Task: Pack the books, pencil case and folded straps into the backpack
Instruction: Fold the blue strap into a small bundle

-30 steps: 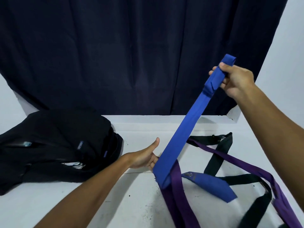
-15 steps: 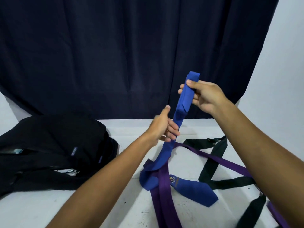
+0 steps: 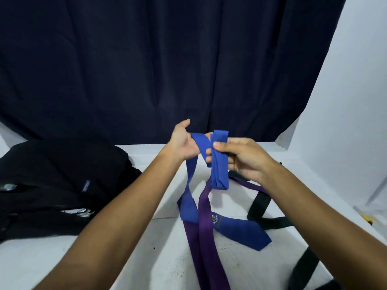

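Observation:
My right hand (image 3: 240, 160) pinches the folded bundle of a blue strap (image 3: 218, 164) held upright above the white table. My left hand (image 3: 183, 143) holds the same strap just left of the bundle, where it loops over the fingers. The strap's loose length hangs down to the table, and its pointed end with a small crest lies at the right. A purple strap (image 3: 206, 237) and a black strap (image 3: 259, 203) lie loose on the table under it. The black backpack (image 3: 58, 185) lies on its side at the left, something white showing in its opening.
The white table (image 3: 41, 258) stretches in front of me. A dark blue curtain (image 3: 167, 70) hangs behind it and a white wall (image 3: 351, 101) closes the right side. A small yellow object (image 3: 367, 217) lies at the table's right edge.
Both hands have come down and together. My left hand rose from the table, slid up the blue strap and brought a loop against the bundle in my right hand.

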`<state>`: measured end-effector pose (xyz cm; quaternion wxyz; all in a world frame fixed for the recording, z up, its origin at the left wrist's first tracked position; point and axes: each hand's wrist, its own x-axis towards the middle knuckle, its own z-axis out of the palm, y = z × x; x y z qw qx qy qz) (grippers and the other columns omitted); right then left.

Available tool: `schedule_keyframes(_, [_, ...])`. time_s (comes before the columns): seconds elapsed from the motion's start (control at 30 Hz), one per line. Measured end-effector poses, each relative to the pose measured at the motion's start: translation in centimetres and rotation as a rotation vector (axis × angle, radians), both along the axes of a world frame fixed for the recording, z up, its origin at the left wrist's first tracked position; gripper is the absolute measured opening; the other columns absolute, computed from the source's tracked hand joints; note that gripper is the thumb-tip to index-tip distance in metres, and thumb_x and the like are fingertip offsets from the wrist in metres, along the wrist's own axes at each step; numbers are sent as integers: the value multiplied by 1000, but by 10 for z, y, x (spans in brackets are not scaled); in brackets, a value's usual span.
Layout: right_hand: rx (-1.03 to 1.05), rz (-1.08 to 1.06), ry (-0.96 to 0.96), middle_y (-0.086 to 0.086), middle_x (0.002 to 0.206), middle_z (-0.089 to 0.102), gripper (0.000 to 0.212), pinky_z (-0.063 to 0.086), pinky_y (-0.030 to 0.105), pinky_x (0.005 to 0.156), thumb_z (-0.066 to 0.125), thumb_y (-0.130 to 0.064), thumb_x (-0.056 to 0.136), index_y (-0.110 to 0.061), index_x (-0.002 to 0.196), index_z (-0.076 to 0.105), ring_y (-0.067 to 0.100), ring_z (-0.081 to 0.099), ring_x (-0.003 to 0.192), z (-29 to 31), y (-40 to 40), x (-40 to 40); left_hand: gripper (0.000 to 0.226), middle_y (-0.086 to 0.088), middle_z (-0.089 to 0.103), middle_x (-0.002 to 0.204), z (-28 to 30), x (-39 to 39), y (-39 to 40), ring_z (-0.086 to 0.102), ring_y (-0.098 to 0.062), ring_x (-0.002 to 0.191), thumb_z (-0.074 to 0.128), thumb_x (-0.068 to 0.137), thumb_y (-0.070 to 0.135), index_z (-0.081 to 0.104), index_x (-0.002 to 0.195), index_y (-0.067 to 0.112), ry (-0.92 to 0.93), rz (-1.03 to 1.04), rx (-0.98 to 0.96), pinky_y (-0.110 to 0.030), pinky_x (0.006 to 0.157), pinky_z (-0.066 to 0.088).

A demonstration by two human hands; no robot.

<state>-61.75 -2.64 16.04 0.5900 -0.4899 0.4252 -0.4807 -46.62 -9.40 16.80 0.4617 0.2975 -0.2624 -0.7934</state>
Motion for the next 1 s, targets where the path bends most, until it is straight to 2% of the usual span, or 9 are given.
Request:
schedule_keyframes(0.1, [83,57,5,19,92,73,17,61,35,71,65,-5,86,0,102,68,27,73,74,-18,8,5,61,-33,48,136,-3,6,-8,48,-43,128,35,101,44,42,118,-14,-7,-39,-25,-52,100,40])
schedule_keyframes(0.23, [130,126,58,19,94,73,16,60,34,71,67,-4,84,0,100,70,28,73,75,-32,15,9,72,-32,46,139,-11,8,-10,47,-44,129,38,100,47,36,134,-16,-69,-47,-56,-53,107,37])
schedule_keyframes(0.4, [96,106,53,19,96,73,22,60,37,76,66,-6,85,-1,106,68,29,72,78,-28,12,5,65,-34,54,129,-28,15,-3,62,-50,105,44,96,51,30,145,9,-83,-88,-132,-55,84,50])
schedule_keyframes(0.47, [78,75,19,19,97,73,23,60,38,77,66,-7,84,-1,106,69,29,73,79,-23,9,2,63,-29,61,119,-31,18,6,68,-40,84,38,96,59,52,128,7,-114,-183,-177,-44,68,55])
schedule_keyframes(0.53, [66,48,3,20,99,73,24,59,41,81,67,-8,84,0,107,68,31,72,82,-20,5,-1,72,-19,60,91,-34,18,16,60,-27,59,29,95,65,70,98,6,-131,-302,-231,-32,54,52])
schedule_keyframes(0.67, [73,21,-15,20,99,72,26,56,45,87,68,-9,83,2,107,68,32,71,85,-18,-1,-1,71,-4,44,71,-45,15,19,49,-16,58,27,91,71,67,101,13,-188,-414,-331,-32,64,47])
schedule_keyframes(0.83, [79,6,-2,20,100,72,22,59,42,82,66,-7,87,2,107,68,31,72,84,-20,-4,2,63,2,36,64,-51,10,19,39,-11,57,34,86,73,54,107,17,-216,-435,-340,-34,71,38])
schedule_keyframes(0.9, [64,-20,25,20,100,72,21,58,43,84,67,-7,86,1,105,69,31,71,86,-22,-4,6,68,-4,40,72,-53,10,16,42,-13,61,38,84,75,60,109,17,-198,-439,-326,-35,72,39])
schedule_keyframes(1.0, [4,-77,135,20,101,72,19,55,44,83,71,-8,84,0,101,72,26,69,84,-24,-4,12,81,-18,56,112,-56,11,14,57,-30,97,52,77,74,58,127,11,-175,-483,-344,-46,85,48])
